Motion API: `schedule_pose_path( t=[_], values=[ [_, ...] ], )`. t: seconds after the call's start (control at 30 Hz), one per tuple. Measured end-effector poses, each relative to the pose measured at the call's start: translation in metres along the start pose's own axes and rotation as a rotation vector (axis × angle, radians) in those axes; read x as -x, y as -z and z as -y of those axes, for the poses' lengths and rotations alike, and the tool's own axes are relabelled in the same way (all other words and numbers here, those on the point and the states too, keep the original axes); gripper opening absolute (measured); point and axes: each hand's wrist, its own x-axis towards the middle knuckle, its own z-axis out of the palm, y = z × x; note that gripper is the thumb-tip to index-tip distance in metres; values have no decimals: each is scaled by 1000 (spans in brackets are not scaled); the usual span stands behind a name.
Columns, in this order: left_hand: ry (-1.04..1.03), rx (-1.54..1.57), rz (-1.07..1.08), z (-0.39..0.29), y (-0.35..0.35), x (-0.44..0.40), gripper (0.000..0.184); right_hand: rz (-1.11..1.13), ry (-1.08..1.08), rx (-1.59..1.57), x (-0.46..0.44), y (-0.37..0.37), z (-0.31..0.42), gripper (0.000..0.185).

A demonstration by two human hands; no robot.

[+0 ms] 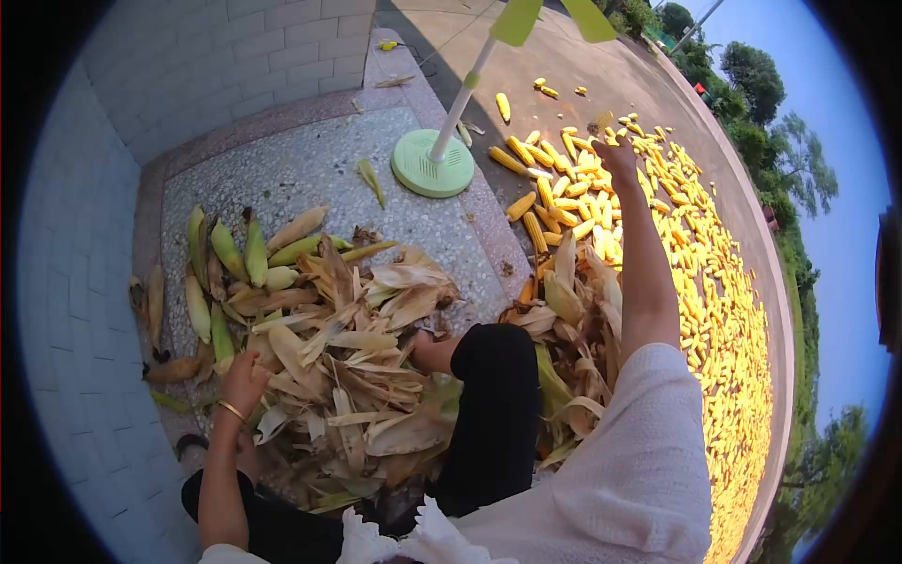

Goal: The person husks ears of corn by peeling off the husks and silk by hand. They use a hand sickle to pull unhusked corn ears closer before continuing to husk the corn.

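Head view: the left hand [246, 381], bracelet [231, 410] at its wrist, is curled at the edge of a heap of dry corn husks [357, 367]; whether it grips anything cannot be told. Near it, green and tan unhusked corn ears [227, 251] lie on the speckled step [310, 150]. The right hand [616, 155] reaches out over bare yellow corn cobs [714, 310] spread on sunlit pavement; its grip cannot be made out. A green-based stand [432, 164] rises near the step's outer edge; any lettering on its slotted base is too small to read.
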Motion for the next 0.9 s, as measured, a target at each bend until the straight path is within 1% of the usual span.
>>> schedule_pose_path(
  t=[0.03, 0.07, 0.1, 0.13, 0.17, 0.2, 0.23, 0.27, 0.3, 0.33, 0.37, 0.43, 0.5, 0.53, 0.6, 0.73, 0.8, 0.83, 0.9],
  values=[
    [2, 2, -3, 0, -1, -2, 43, 121, 34, -70, 27, -21, 3, 61],
    [-37, -16, -9, 0, -1, -5, 43, 307, 3, -235, 53, -47, 2, 53],
    [-73, -39, -12, 1, 0, -5, 43, 460, -48, -178, 88, -71, 12, 45],
    [-63, -45, -14, 1, 3, -5, 43, 616, -38, -125, 119, -97, 15, 40],
    [-58, -12, -23, 0, 4, -5, 43, 776, -69, -132, 142, -130, 3, 40],
    [-53, 23, -33, 0, 6, -4, 43, 916, -37, -50, 175, -152, 12, 40],
    [-48, 23, -37, 1, 8, -3, 43, 1024, 50, 45, 206, -175, 18, 37],
    [-36, 20, -30, 2, 10, -1, 42, 1143, 223, 141, 231, -197, 23, 38],
    [-24, 16, -22, 3, 11, 0, 41, 1169, 574, 295, 259, -214, 33, 40],
    [-18, 17, -24, 6, 12, 2, 41, 1272, 615, 353, 289, -221, 54, 42],
    [-37, 9, -23, 9, 11, 3, 42, 1322, 734, 409, 315, -232, 66, 37],
    [-54, -1, -22, 17, 9, 6, 42, 1371, 901, 475, 361, -243, 85, 31],
    [-118, -43, -70, 23, 5, 6, 44, 1383, 1032, 451, 397, -246, 106, 25],
    [-119, -43, -64, 23, 6, 7, 44, 1384, 1026, 450, 410, -251, 109, 25],
    [-54, 17, -41, 19, 7, 8, 44, 1418, 1137, 389, 427, -260, 111, 23],
    [-32, 34, -22, 26, 4, 8, 44, 1394, 1125, 406, 432, -271, 95, 18],
    [3, -37, 29, 22, 4, 9, 43, 1403, 1210, 438, 429, -273, 95, 16],
    [-1, -37, 31, 22, 3, 6, 43, 1399, 1208, 439, 427, -272, 101, 16],
    [10, -47, 78, 27, 2, 9, 43, 1318, 1117, 351, 427, -270, 114, 18]
  ],
)
